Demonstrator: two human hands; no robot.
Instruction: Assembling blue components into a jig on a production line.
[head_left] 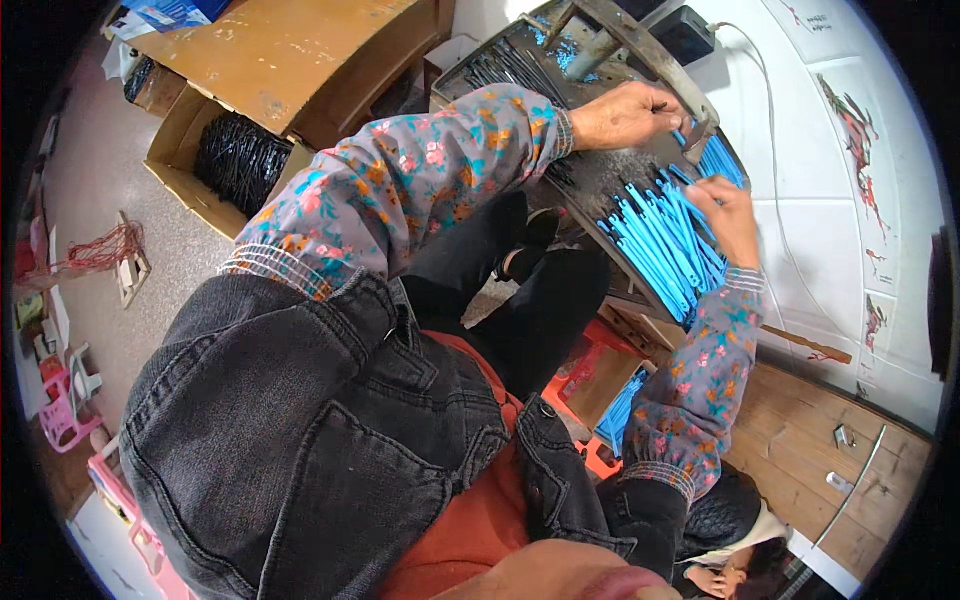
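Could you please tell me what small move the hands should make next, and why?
I would probably have the right hand guide one strip toward the metal tool's lower end: its fingertips are already beside the heaped blue strips, and the left hand is close to that end. Whether either hand grips a strip is unclear.
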